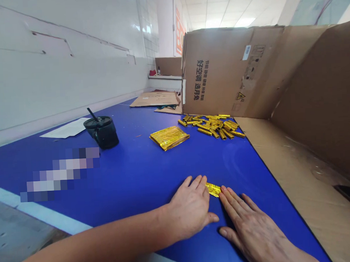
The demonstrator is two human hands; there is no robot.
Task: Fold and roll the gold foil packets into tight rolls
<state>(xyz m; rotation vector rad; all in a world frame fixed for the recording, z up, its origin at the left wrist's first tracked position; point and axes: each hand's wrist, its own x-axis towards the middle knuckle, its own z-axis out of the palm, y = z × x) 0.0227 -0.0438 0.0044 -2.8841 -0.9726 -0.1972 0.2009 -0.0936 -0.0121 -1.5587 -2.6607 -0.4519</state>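
A small piece of shiny gold foil paper lies flat on the blue table. My left hand rests palm down over its left end, fingers stretched out. At its right end, the fingertips of my right hand touch the foil, with that hand also flat and its thumb apart. Both ends of the foil are partly hidden under the fingers. Farther back lies a stack of flat gold foil sheets. Beyond it to the right is a pile of rolled gold foil tubes.
A dark lidded mug with a straw or handle sticking up stands at the left, beside a white paper sheet. A large open cardboard box borders the table's right side. Flattened cardboard lies at the back. A white wall runs along the left.
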